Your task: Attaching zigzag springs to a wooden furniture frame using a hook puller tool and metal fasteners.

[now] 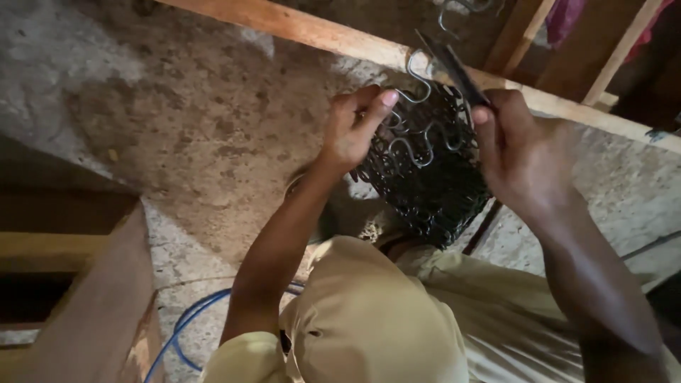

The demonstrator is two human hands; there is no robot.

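- Gripping a zigzag spring [418, 152], the left hand [351, 131] has its fingers curled round the wire, thumb up.
- Right hand [521, 152] is closed on a dark flat tool [454, 67], whose tip points up-left over the rail [340, 35].
- Spring's long axis runs from the rail down-right toward the lap.
- Best, I judge, to keep the end loop hooked at the rail and the wire steady.

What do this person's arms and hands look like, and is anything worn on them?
Both arms are bare from above the elbow down. The left hand and right hand wear no gloves, and no rings, watch or bands show on them. A short pale khaki sleeve covers the left upper arm, the same cloth as the garment below.
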